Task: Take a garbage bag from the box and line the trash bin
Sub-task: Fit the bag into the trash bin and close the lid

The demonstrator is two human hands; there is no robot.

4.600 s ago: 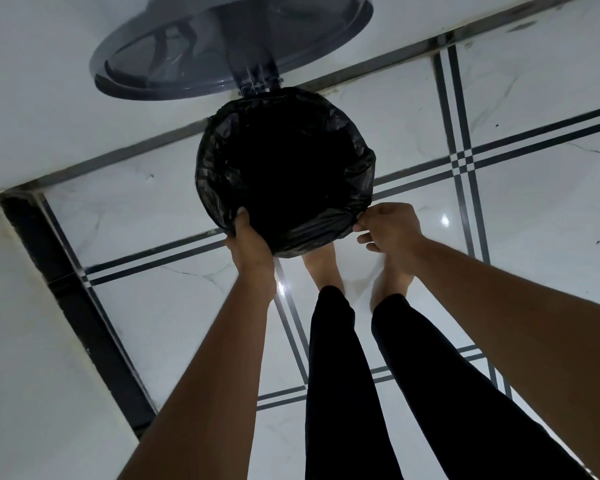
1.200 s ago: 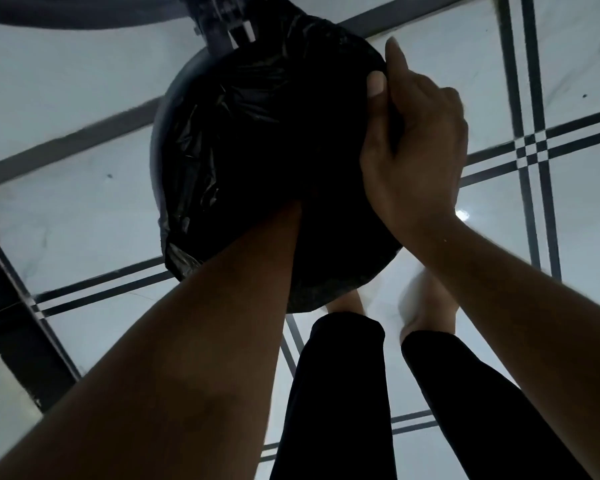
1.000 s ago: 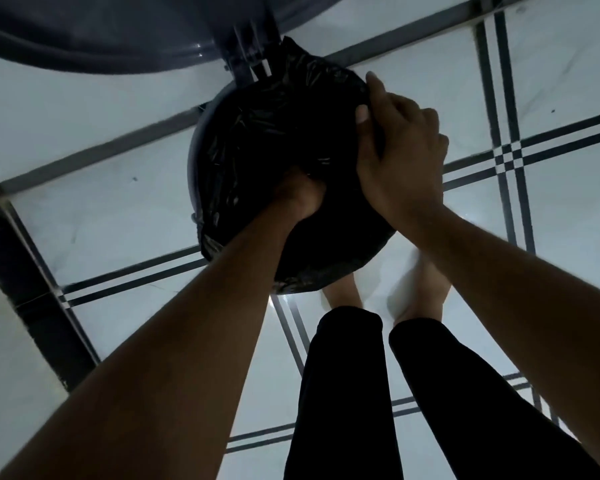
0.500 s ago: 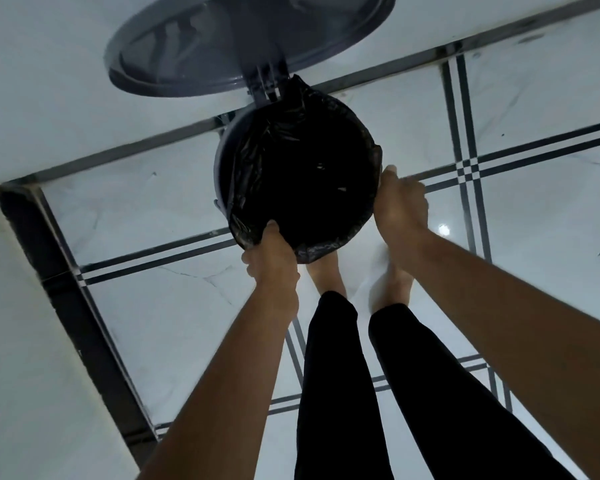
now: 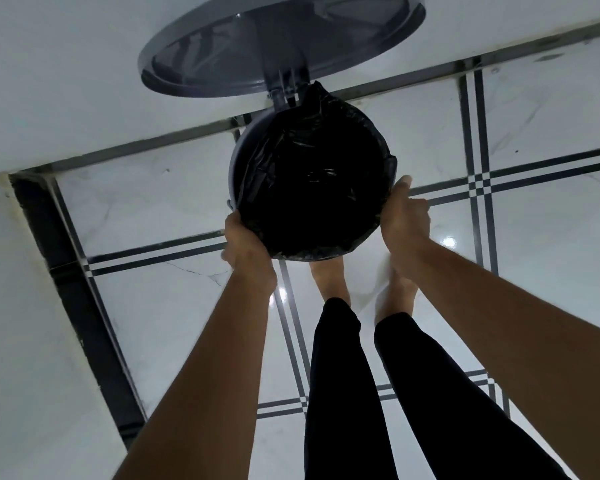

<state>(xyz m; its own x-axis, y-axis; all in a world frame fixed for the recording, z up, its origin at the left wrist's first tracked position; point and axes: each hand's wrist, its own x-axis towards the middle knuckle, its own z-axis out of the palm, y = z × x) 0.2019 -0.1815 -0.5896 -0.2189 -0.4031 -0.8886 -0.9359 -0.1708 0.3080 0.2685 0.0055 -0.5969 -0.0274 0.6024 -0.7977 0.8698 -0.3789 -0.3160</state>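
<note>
A round grey trash bin [image 5: 238, 157] stands on the floor below me, its lid [image 5: 281, 46] swung up against the wall. A black garbage bag [image 5: 312, 181] fills the bin's mouth and folds over most of the rim; the far-left rim shows bare grey. My left hand [image 5: 245, 242] grips the bag's edge at the near-left rim. My right hand [image 5: 404, 216] holds the bag's edge at the right rim, thumb up along the plastic. The box is not in view.
White marble floor tiles [image 5: 551, 109] with dark double stripes surround the bin. A white wall [image 5: 49, 81] runs behind it and another white wall with a dark skirting [image 5: 73, 285] closes the left side. My bare feet [image 5: 329, 282] and black trousers stand just behind the bin.
My left hand has come out of the bag's inside and now grips the near-left rim. My right hand slid down from the far rim to the right side.
</note>
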